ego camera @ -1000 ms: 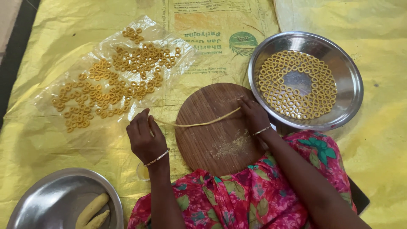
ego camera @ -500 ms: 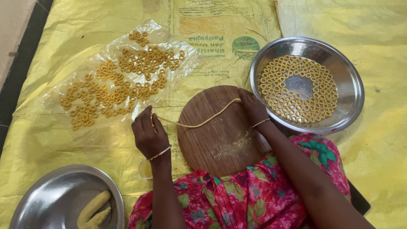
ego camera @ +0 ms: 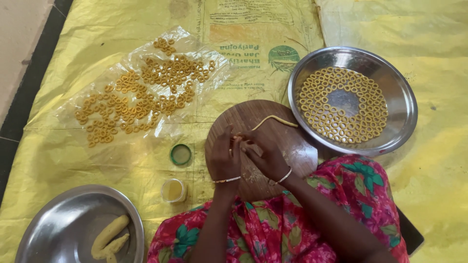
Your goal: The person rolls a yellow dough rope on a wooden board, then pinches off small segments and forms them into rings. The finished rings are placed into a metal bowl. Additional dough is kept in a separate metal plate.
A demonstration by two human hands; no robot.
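Head view, looking down. The left hand (ego camera: 225,157) and right hand (ego camera: 263,155) meet fingertip to fingertip over the round wooden board (ego camera: 287,146), pinching the near end of a thin yellow dough rope (ego camera: 273,120) that curves away across the board's far part (how tightly the fingers close on it cannot be told). Just right of the board, a steel plate (ego camera: 404,107) carries concentric rows of dough rings (ego camera: 341,124). To the upper left, more rings (ego camera: 141,97) lie scattered on a clear plastic sheet (ego camera: 195,44). Lower left, a second steel plate (ego camera: 58,219) contains dough lumps (ego camera: 109,234); a small open jar (ego camera: 173,190) and its green lid (ego camera: 181,154) stand near the left hand, all upon yellow sacking (ego camera: 438,185).
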